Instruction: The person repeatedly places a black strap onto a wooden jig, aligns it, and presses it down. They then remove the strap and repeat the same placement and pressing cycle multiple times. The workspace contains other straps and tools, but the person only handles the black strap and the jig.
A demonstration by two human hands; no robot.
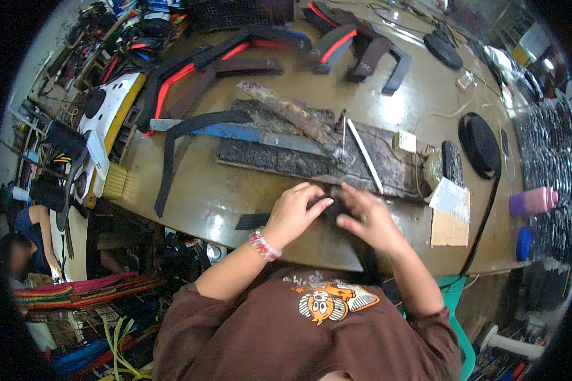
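My left hand (297,213), with a beaded bracelet at its wrist, is closed on a black webbing strap (253,221) at the table's near edge. One flat end of the strap sticks out to the left under the wrist. My right hand (370,221) is close beside it, thumb and fingers apart, slightly blurred, around the dark strap part between the hands. Just beyond lies a scorched dark board (279,162). On it rest a blue metal bar (229,131), a burnt wooden piece (286,111) and a white stick (365,155). Another black strap (165,171) bends over the bar's left side.
Black strap bundles with red edges (235,51) lie across the far table. A black webbing roll (478,145), cardboard with paper (450,219) and a pink-purple bottle (532,202) are at right. A brush (114,181) hangs at the left edge. Another person (28,254) is at far left.
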